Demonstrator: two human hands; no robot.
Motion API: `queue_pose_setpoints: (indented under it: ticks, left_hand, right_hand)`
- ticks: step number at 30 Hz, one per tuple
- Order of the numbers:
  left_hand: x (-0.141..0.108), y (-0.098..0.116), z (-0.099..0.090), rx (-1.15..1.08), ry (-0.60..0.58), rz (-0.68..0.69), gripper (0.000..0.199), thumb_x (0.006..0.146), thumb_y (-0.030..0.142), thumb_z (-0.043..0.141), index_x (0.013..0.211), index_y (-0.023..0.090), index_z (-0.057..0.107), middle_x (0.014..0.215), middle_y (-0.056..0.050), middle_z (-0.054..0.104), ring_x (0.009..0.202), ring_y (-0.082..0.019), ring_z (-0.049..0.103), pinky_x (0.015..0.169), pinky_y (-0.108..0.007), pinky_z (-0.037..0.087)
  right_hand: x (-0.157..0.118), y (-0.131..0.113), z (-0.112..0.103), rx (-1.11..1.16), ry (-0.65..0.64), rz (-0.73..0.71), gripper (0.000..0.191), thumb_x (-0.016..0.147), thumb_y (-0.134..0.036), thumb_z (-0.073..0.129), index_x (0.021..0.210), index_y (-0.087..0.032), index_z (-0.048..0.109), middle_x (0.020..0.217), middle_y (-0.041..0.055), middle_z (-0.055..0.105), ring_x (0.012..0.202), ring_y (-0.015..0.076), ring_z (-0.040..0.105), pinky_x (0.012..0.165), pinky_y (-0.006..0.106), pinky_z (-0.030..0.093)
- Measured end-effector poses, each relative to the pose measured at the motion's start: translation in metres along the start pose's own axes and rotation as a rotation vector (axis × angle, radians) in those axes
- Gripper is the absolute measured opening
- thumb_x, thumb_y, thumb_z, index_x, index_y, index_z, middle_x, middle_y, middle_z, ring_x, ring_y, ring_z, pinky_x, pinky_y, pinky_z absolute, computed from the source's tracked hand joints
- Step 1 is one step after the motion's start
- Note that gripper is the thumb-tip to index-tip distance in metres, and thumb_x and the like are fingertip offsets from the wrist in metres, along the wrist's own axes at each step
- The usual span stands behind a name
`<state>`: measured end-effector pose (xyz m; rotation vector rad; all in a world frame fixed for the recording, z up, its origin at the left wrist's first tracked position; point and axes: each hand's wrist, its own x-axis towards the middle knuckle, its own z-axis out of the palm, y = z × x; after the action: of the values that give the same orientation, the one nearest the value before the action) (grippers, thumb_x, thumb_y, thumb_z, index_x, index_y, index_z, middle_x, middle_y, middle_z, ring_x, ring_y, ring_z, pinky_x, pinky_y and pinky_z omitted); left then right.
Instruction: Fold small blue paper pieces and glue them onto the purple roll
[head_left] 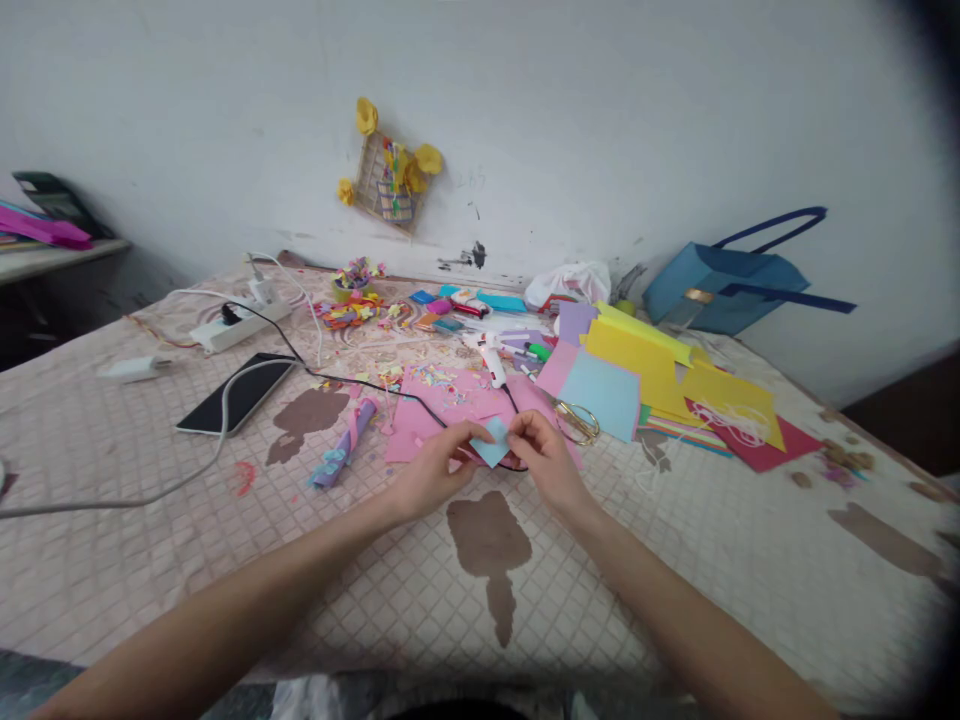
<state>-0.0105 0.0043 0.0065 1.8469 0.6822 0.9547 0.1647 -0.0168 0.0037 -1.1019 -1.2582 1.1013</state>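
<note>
A small light-blue square of paper [491, 445] is held between my two hands above the near edge of a pink sheet [409, 425]. My left hand [442, 460] pinches its left corner. On the other side, the fingers of my right hand [544, 450] close on its right edge. Just beyond lies a white glue gun [492, 362] with a black cord. Gold-handled scissors [579, 422] rest to the right of my right hand. Left of my hands is a rolled purple paper tube [352, 440] with blue flowers and a pink ribbon.
A power strip [240, 325], cables and a black tablet-like slab [236, 395] occupy the left. Coloured sheets [637, 360] are stacked at right, near a blue bag [724, 285]. Paper scraps [442, 385] litter the pink sheet. A decorated cup [356, 285] stands at the back.
</note>
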Motion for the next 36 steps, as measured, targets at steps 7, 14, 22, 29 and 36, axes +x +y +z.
queue_pose_setpoints:
  ticks: [7, 14, 22, 29, 36]
  left_hand:
    - [-0.002, -0.003, 0.003, 0.174, 0.014, 0.056, 0.018, 0.074, 0.004, 0.051, 0.084, 0.016, 0.06, 0.083, -0.003, 0.062, 0.078, -0.014, 0.059, 0.072, -0.026, 0.048]
    - [0.004, -0.004, -0.014, 0.399, 0.336, 0.01, 0.037, 0.077, 0.018, 0.058, 0.112, 0.019, 0.049, 0.099, -0.006, 0.059, 0.094, -0.019, 0.057, 0.083, -0.036, 0.046]
    - [0.002, -0.002, -0.013, 0.438, 0.158, 0.07, 0.058, 0.073, 0.006, 0.054, 0.127, 0.022, 0.038, 0.115, -0.008, 0.056, 0.108, -0.02, 0.052, 0.092, -0.038, 0.042]
    - [-0.001, -0.002, -0.002, 0.323, 0.112, 0.118, 0.029, 0.076, 0.008, 0.054, 0.103, 0.02, 0.054, 0.098, -0.005, 0.061, 0.089, -0.017, 0.057, 0.08, -0.031, 0.046]
    - [0.0, 0.003, -0.003, 0.207, 0.055, 0.186, 0.009, 0.081, 0.012, 0.055, 0.084, 0.016, 0.061, 0.087, -0.005, 0.061, 0.085, -0.015, 0.057, 0.078, -0.028, 0.045]
  right_hand:
    - [-0.006, -0.003, 0.007, 0.119, -0.051, 0.149, 0.021, 0.073, -0.031, 0.063, 0.089, -0.021, 0.052, 0.07, -0.0033, 0.055, 0.058, 0.011, 0.051, 0.053, 0.024, 0.039]
    - [-0.002, 0.002, 0.0, 0.073, 0.046, 0.147, 0.019, 0.075, -0.034, 0.063, 0.072, -0.018, 0.053, 0.058, -0.0037, 0.054, 0.052, 0.0091, 0.046, 0.049, 0.022, 0.033]
    - [-0.002, 0.004, -0.001, 0.097, 0.073, 0.131, 0.019, 0.076, -0.035, 0.062, 0.072, -0.019, 0.052, 0.06, -0.0042, 0.052, 0.054, 0.0096, 0.046, 0.05, 0.022, 0.034]
    - [-0.005, 0.0, 0.008, 0.161, -0.027, 0.2, 0.021, 0.073, -0.035, 0.065, 0.071, -0.017, 0.054, 0.062, -0.0031, 0.053, 0.052, 0.009, 0.045, 0.049, 0.023, 0.035]
    - [-0.008, -0.002, 0.009, 0.197, -0.1, 0.225, 0.021, 0.074, -0.036, 0.064, 0.072, -0.018, 0.053, 0.065, -0.0039, 0.05, 0.054, 0.0089, 0.046, 0.049, 0.022, 0.035]
